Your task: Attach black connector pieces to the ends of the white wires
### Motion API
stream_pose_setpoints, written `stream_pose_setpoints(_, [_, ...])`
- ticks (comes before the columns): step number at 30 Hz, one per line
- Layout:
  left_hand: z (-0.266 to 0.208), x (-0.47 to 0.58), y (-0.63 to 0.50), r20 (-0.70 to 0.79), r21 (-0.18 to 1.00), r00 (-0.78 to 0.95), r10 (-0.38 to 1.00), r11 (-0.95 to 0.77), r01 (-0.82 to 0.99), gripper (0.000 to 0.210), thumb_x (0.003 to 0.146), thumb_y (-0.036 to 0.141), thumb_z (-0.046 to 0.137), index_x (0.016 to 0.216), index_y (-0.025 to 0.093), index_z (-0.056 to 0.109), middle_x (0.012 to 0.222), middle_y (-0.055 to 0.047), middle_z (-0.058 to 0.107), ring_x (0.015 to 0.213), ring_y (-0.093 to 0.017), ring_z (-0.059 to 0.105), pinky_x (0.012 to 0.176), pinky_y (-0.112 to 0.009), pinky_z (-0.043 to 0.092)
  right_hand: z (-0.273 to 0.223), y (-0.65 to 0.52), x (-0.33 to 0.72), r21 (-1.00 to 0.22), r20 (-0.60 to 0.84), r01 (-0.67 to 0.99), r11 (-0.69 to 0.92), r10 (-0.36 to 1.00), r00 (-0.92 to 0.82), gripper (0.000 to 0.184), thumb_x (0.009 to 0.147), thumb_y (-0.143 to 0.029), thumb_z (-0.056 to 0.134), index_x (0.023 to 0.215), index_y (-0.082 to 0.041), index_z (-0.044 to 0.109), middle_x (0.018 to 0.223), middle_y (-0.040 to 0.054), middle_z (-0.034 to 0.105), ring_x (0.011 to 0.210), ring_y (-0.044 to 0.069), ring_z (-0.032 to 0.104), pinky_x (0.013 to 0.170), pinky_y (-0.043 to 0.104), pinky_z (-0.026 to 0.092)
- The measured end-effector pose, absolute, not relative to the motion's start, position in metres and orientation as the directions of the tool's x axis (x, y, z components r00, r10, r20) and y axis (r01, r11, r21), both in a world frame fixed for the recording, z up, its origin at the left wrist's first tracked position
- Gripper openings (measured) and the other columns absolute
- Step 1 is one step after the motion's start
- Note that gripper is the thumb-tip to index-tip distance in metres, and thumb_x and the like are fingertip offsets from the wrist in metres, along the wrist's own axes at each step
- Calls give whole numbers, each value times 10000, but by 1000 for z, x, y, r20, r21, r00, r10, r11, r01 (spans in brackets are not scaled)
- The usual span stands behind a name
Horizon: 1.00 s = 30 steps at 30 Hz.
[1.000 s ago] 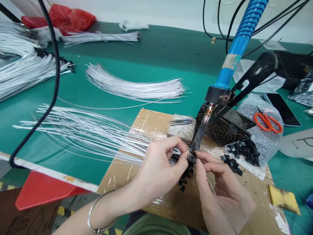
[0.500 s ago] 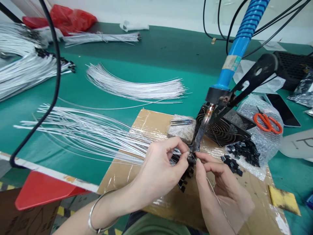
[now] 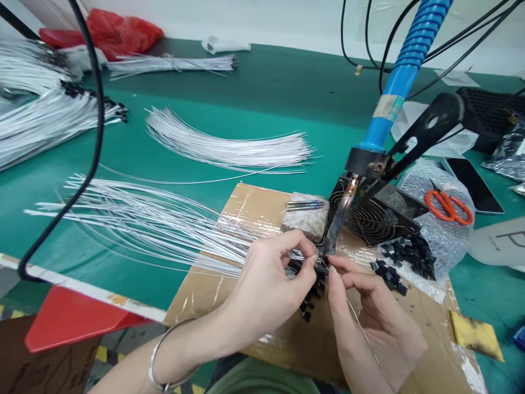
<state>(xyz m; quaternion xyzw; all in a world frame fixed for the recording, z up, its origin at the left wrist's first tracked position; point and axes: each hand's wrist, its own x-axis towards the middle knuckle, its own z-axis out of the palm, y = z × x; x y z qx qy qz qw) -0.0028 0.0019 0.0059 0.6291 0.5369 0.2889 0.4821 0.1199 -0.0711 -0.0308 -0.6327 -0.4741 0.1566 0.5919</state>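
Note:
At the tip of a blue-handled soldering iron (image 3: 338, 219), held in a black metal stand (image 3: 430, 131), both my hands meet. My left hand (image 3: 273, 279) is closed, thumb and forefinger pinching a white wire whose end is mostly hidden. Loose white wires (image 3: 164, 224) run leftward from behind that hand. My right hand (image 3: 371, 323) pinches a thin, silvery solder wire (image 3: 371, 345), which trails down across the palm; its upper end is by the iron's tip. Small black connectors (image 3: 306, 312) lie beneath and between the hands.
Under the work lies taped cardboard (image 3: 213, 290). A small black fan (image 3: 369, 219) stands behind the iron. To the right are loose black connectors (image 3: 414, 254), orange scissors (image 3: 449, 207) and a yellow sponge (image 3: 477, 335). Another white wire bundle (image 3: 229, 145) lies behind. A black cable (image 3: 96, 109) hangs at left.

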Motion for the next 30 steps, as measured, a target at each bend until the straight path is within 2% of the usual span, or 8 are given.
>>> stream_pose_setpoints(5, [6,-2,4,-174,928,264,949,69,365,111,816,254,630,729,191,660,796,-59,739,736,-202,651,626,-303,466,-33,-71,121,-895,358,422,142,792,494,133,939,-196,755,822,-218,695,1044,74,841,937,179,809,884,255,625])
stream_pose_setpoints(9, [6,-2,6,-188,938,260,947,94,335,87,795,215,676,710,202,664,774,-49,740,757,-216,696,649,-303,527,-35,-70,125,-894,360,424,144,793,491,145,941,-238,759,809,-216,702,1026,99,846,902,215,821,829,298,662])
stream_pose_setpoints(17, [7,-3,11,-204,951,273,940,124,284,115,785,202,715,684,198,662,752,-51,740,738,-214,696,647,-308,541,-32,-70,126,-928,280,360,93,812,512,178,942,-252,764,782,-211,697,1085,108,852,947,231,832,864,312,661])
stream_pose_setpoints(30, [4,-2,14,-217,954,290,932,140,265,162,800,329,656,710,196,641,802,-71,724,779,-223,662,691,-344,488,-35,-68,127,-948,245,301,99,833,497,154,947,-265,763,821,-205,698,1156,138,836,1017,252,826,891,343,662])
